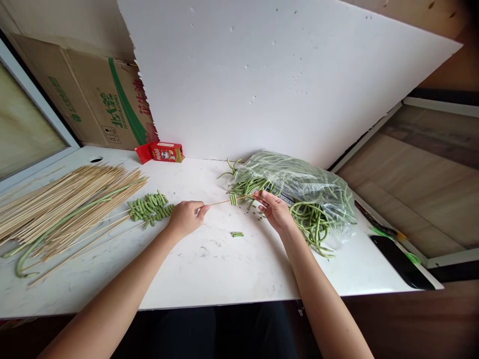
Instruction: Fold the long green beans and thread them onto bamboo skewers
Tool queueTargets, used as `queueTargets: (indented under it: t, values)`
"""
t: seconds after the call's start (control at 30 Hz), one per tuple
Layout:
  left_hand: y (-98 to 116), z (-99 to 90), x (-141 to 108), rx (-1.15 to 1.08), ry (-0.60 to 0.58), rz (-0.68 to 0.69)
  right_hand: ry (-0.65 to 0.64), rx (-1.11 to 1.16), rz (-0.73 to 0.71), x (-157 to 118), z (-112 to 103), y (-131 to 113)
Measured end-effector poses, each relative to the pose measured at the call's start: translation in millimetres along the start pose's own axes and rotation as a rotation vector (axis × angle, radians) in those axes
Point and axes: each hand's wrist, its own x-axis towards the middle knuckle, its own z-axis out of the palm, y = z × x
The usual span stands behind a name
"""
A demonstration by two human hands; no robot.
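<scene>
A thin wooden skewer [221,202] runs level between my hands above the white table. My left hand [188,217] is closed round its left end. Short green bean pieces [233,199] show by the skewer's right part; whether they are threaded on it is unclear. The fingers of my right hand [272,208] are pinched together at the right end, with a bit of green at the fingertips. Left of my left hand lies a cluster of cut bean pieces [149,207] on skewers. A couple of loose pieces [237,234] lie between my hands, nearer the front.
Many bare skewers [75,199] lie at the left with long beans across them. A clear bag [299,172] of long green beans is behind my right hand. A red box [167,152] stands at the back; a black phone [400,262] lies at the right edge.
</scene>
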Motion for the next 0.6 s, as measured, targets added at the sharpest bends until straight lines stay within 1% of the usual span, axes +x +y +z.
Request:
queueTargets:
  t: [0.27,0.47,0.6]
  values:
    - [-0.7,-0.1,-0.6,0.019,-0.011,-0.007,0.013,-0.056,-0.026,-0.4,0.2,1.8]
    - [0.7,-1.2,-0.5,0.036,-0.013,-0.018,0.015,-0.102,-0.067,-3.8,4.8,-0.2]
    - [2.4,-2.5,-0.4,0.043,-0.019,-0.026,0.059,-0.129,-0.1,-7.3,10.4,-3.3]
